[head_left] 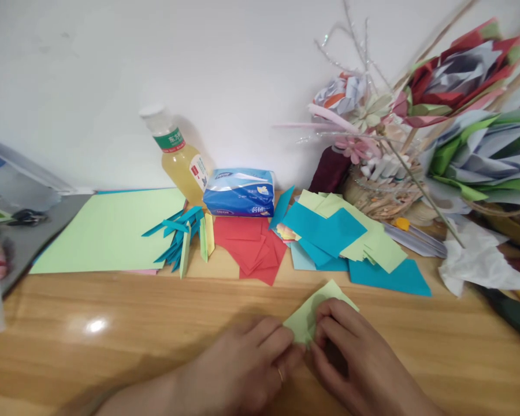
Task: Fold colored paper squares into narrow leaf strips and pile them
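Note:
Between my hands, close to the table's front, is a small light green sheet of paper (312, 309). My left hand (260, 361) pinches its lower left corner, with a ring on one finger. On the paper's right side, my right hand (351, 346) has thumb and forefinger closed on the lower edge. Part of the sheet is hidden by the right fingers. Just beyond lie red paper pieces (260, 248) and, to the right, a pile of blue paper (325, 225) and light green paper (385, 248) pieces.
Folded blue strips (184, 234) lie by a large green sheet (108, 231) at the left. Behind stand a yellow drink bottle (184, 164) and a blue tissue pack (239, 193). Paper flowers (463, 75), a utility knife (416, 240) and a crumpled tissue (472, 260) are at the right.

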`<action>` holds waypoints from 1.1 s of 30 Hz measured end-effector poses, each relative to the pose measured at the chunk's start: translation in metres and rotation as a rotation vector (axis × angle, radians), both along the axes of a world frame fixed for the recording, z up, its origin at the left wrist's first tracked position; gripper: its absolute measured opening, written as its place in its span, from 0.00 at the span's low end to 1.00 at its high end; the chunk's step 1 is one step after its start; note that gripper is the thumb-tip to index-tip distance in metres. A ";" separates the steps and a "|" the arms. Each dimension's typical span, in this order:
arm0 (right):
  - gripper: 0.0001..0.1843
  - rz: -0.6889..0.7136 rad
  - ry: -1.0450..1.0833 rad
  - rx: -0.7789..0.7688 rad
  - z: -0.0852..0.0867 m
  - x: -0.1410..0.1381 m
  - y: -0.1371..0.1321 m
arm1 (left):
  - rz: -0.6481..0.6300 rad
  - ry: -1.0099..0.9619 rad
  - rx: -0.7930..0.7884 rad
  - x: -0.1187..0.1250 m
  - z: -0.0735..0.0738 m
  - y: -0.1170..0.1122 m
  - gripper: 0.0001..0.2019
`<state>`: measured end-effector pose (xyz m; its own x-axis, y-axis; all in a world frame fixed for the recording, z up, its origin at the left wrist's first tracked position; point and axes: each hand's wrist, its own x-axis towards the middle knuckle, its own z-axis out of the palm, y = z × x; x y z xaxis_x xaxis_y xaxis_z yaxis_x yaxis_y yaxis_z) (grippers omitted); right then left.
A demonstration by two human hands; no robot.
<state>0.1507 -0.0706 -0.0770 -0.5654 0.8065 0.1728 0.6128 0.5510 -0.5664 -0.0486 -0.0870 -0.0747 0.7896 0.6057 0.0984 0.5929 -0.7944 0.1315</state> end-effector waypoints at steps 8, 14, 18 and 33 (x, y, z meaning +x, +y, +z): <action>0.08 0.043 0.012 -0.022 0.005 0.004 0.003 | 0.082 -0.102 -0.093 -0.001 -0.011 -0.003 0.05; 0.10 0.080 -0.025 0.065 -0.001 0.012 0.002 | 0.114 -0.122 -0.116 -0.003 -0.011 -0.002 0.06; 0.17 0.208 -0.080 0.292 0.002 0.018 0.003 | 0.126 -0.132 -0.103 -0.004 -0.013 -0.003 0.07; 0.21 0.544 -0.042 0.222 0.032 0.027 0.003 | 0.088 -0.130 0.236 -0.009 0.007 0.017 0.06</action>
